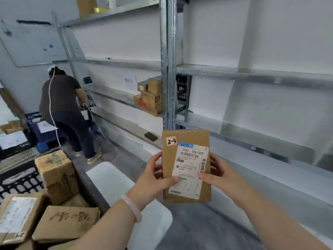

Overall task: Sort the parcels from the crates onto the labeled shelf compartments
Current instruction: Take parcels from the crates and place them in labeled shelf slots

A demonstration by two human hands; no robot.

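Both hands are up in front of me on the head camera, sharing one flat brown parcel (186,196). From my seat I read the left hand (155,175) as gripping the parcel's left edge, with the thumb pressed on the front near the lower corner of the white shipping label (191,168) and the fingers wrapped behind. The right hand (218,170) grips the opposite edge the same way, its thumb lying on the label's right side by a small barcode. A pale bracelet (132,207) sits on the left wrist.

The parcel is held upright in the air, face toward me, touching no shelf, just below the upright post of the steel shelf unit (169,69). A small sticker (171,141) at its top left corner reads 2-3 in marker, and the label's top line reads 530-D5-009.

At lower left I see a black crate (19,179) with cardboard boxes (57,175) piled in and beside it, one standing tall and others lying flat.

On the middle shelf, left of the post, sits a stack of boxes (150,95), with a white paper sign (129,82) beside it against the wall. A dark flat object (151,136) lies on the shelf below.

Farther back, another person (63,105) in a dark shirt bends over near a blue crate (36,123).
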